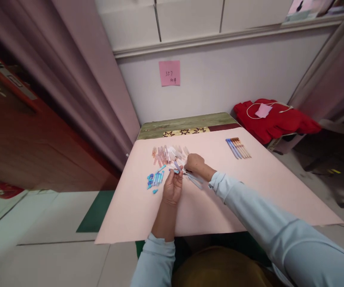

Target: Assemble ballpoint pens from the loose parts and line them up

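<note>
My left hand [173, 186] is palm up over the middle of the table, thumb and fingers pinching a small pale blue-lilac pen part [177, 166]. Just to its right, my right hand [195, 163] is curled closed, back up, low over a cluster of slim white and clear pen pieces; its fingertips are hidden. Pinkish clear pen barrels [160, 155] lie in a row beyond my hands. Several blue and turquoise pen parts [157, 178] sit in a pile left of my left hand. Greyish clear tubes [195, 180] lie under my right wrist.
At the right back, several blue and brown-topped pens [238, 148] lie side by side on the pink table cover [249, 191]. Red cloth [275, 119] with a white cord is beyond the right edge. A pink note [170, 73] hangs on the wall; a curtain borders the left.
</note>
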Available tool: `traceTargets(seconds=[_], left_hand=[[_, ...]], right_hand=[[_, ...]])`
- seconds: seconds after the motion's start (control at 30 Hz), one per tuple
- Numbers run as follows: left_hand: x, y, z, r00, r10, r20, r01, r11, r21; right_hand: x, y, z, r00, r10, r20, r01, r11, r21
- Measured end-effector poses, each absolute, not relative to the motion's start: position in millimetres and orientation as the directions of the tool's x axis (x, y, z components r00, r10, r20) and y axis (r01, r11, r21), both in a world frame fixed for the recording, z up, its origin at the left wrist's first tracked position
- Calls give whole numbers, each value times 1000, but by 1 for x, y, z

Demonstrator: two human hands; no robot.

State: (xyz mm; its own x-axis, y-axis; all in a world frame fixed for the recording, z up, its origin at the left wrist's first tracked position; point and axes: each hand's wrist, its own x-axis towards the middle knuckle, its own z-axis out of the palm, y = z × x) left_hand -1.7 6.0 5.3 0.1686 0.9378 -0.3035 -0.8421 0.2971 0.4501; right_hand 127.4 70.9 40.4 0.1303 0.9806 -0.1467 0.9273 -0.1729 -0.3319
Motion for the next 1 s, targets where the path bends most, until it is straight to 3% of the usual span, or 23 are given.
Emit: traceTargets(seconds=[0.2, 0.27, 0.33, 0.4, 0.47, 0.53, 1.0], left_hand=[[-1, 6, 4, 177, 933, -312, -831, 312, 460], [0, 6, 3, 176, 935, -307, -831, 308, 463], [1, 5, 4, 169, 938, -303, -827, 302, 474], [2, 4, 5, 156, 941, -300, -820, 293, 492], [3, 3, 6, 145, 945, -294, -809, 284, 514], [4, 2, 5, 139, 949, -282, -796, 276, 538], [4, 4, -4, 174, 964, -201, -766, 261, 588]], right_hand=[[144, 53, 45, 93, 993, -76, 905, -116, -410], [151, 45, 49, 49, 999, 0, 858, -42, -513], [155, 40, 55, 28, 990, 140, 650, 89, -755], [155, 37, 64, 53, 972, 230, 345, 198, -917], [151, 35, 74, 59, 962, 268, 125, 259, -958], [146, 33, 82, 31, 952, 306, 43, 304, -952], [142, 17, 86, -83, 916, 391, 454, 384, -804]])
